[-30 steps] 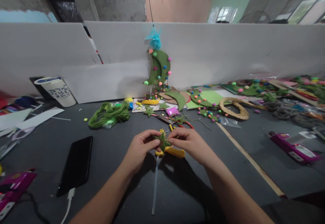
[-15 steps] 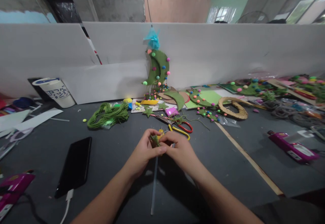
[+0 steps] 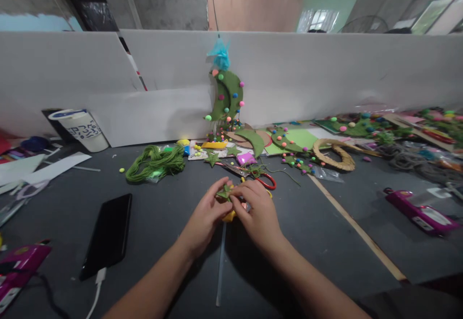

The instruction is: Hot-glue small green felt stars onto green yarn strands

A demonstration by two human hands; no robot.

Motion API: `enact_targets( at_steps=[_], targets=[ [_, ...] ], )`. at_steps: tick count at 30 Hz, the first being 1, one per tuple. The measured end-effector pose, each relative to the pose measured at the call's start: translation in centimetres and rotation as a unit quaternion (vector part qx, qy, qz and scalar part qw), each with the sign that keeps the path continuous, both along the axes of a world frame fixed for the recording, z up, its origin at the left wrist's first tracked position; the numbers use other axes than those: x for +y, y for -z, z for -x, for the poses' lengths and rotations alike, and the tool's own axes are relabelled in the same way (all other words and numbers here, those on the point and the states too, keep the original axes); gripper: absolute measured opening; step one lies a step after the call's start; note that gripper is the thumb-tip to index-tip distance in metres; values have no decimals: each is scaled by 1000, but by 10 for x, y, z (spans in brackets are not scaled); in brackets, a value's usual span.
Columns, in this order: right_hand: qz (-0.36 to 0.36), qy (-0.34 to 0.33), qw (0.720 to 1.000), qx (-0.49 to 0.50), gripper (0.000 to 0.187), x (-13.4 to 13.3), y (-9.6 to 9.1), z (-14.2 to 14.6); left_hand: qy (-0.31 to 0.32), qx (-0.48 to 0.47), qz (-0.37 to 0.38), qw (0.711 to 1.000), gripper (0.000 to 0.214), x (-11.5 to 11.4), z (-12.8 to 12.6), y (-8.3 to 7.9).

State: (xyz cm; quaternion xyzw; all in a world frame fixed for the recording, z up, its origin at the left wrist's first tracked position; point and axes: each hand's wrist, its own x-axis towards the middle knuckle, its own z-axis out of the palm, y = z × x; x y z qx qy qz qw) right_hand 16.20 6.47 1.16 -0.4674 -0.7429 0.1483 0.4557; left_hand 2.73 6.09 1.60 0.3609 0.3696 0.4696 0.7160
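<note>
Between my two hands, over the middle of the dark table, is a small green felt star [image 3: 224, 192]. My left hand [image 3: 210, 210] grips its left side between thumb and fingers. My right hand [image 3: 255, 206] pinches at the star's right side; whatever else its fingertips hold is hidden. Under the hands lies a yellow glue gun [image 3: 229, 217], mostly covered, with a clear glue stick [image 3: 220, 271] running from it toward me. Just beyond are scissors with red and yellow handles [image 3: 268, 182], and another green star [image 3: 211, 158] lies further back.
A black phone [image 3: 108, 234] with a white cable and a magenta power strip [image 3: 21, 271] lie at left. Green yarn [image 3: 155, 164] sits behind. A decorated green crescent [image 3: 233, 95] stands against the white board. A straw ring [image 3: 333, 154] and another magenta power strip [image 3: 421, 210] are at right.
The star has turned flatter, so its points show more clearly. My right hand has shifted slightly right and up, its fingers reaching over the star. The view has moved slightly.
</note>
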Motion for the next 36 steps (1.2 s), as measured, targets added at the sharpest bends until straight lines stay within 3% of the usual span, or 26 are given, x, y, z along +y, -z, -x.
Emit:
enact_targets(
  at_steps=[8, 12, 18, 29, 36],
  targets=[
    [-28, -9, 999, -13, 12, -3, 1, 0, 32, -17, -4, 999, 38, 6, 5, 4],
    [-25, -11, 999, -35, 11, -4, -3, -2, 19, 62, -40, 997, 36, 8, 8, 2],
    [11, 1, 1000, -10, 13, -2, -2, -3, -3, 174, -130, 976, 13, 7, 7, 0],
    [61, 23, 998, -6, 13, -1, -2, 0, -45, 308, -172, 935, 8, 6, 8, -2],
    [59, 31, 998, -14, 13, 1, 1, 1, -42, 301, -143, 942, 8, 9, 9, 5]
  ],
)
